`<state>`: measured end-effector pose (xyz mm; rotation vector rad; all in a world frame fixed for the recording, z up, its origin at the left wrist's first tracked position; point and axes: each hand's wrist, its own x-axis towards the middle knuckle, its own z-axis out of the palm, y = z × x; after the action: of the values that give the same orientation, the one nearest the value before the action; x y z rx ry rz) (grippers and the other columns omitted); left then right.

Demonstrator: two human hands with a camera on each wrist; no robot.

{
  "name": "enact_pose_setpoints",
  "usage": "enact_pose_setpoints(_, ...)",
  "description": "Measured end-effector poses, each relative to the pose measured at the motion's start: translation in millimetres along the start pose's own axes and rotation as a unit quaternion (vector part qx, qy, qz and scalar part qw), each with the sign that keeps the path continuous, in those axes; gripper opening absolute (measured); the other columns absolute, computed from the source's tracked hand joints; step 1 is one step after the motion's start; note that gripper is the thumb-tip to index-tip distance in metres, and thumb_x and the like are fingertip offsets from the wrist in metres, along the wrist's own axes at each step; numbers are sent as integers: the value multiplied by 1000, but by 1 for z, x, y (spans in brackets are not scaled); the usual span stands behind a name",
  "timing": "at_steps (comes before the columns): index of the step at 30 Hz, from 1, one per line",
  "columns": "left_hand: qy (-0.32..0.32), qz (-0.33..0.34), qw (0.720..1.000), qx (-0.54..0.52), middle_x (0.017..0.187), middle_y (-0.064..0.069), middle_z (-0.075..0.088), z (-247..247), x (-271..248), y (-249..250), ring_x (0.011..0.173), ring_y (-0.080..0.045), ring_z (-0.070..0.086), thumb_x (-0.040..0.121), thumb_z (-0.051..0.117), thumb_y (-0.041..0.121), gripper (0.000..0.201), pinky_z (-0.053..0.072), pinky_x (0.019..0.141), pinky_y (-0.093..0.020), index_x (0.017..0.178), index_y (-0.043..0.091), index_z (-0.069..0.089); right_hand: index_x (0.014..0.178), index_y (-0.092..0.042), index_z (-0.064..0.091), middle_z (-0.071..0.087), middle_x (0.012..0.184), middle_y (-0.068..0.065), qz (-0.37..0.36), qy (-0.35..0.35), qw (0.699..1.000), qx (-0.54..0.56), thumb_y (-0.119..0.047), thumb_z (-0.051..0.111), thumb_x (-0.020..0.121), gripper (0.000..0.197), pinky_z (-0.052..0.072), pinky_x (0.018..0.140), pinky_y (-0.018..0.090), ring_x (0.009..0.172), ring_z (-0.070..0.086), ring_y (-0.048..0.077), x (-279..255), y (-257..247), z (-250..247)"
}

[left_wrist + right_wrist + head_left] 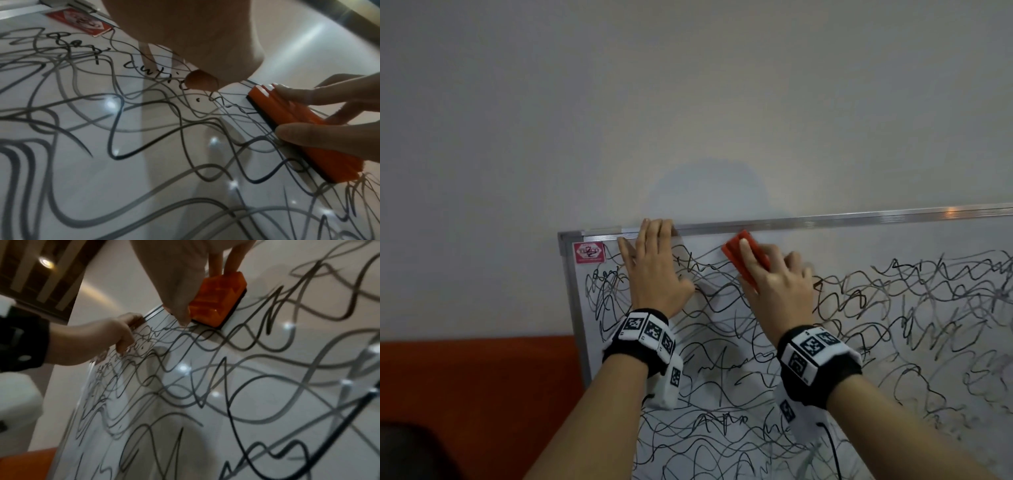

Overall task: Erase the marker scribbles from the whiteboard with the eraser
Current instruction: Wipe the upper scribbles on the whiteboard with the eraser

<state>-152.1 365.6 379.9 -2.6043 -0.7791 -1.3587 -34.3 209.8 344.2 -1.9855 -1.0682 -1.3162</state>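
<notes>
Starting at the left, our left hand (654, 270) lies flat on the whiteboard (914, 240) near its top left corner, fingers (655, 229) straight and together, their tips reaching the metal frame (825, 219) along the top; it holds nothing and seems only to steady the board. Just to its 3 o'clock, our right hand (779, 277) has its fingers clamped on the orange eraser (739, 260), thumb along one long side and the others across the top. The eraser sits pad-down on the board just under the frame, its long axis running from about 11 to 5 o'clock. The black scribbles (722, 394) spread mostly toward 6 and 3 o'clock from it, almost all still unwiped, so we judge the coming stroke should sweep broadside down or rightward, away from the left hand
</notes>
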Motion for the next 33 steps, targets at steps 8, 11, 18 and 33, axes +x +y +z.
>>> enact_pose_setpoints(8,-17,8,1000,-7,160,-3,20,-4,0,-3,150,-20,3,66,66,26,100,-5,120,-55,154,17,19,137,-23,58,62,118,4,-17,0,1000,-7,-31,81,75,67,45,71,43,85,49,30,-10,0,2)
enact_pose_setpoints(11,-12,9,1000,-12,160,-3,20,-2,-1,-3,150,-20,3,66,66,26,99,-4,120,-55,154,17,20,138,-25,57,62,118,3,-46,-20,999,-16,-30,82,75,68,47,71,45,86,49,31,-17,10,3)
enact_pose_setpoints(18,-1,9,1000,-10,159,-3,22,0,-1,-3,150,-21,4,67,68,27,98,-4,120,-54,153,17,21,137,-25,58,61,119,2,-62,-29,997,-32,-30,82,74,67,44,69,42,87,48,31,-21,13,-1)
enact_pose_setpoints(33,14,4,1000,-5,156,-4,28,1,0,-2,149,-22,9,65,68,25,96,-1,120,-57,151,15,27,136,-28,58,61,120,0,-89,-41,995,-35,-31,84,71,70,42,69,41,88,47,30,-28,27,-5)
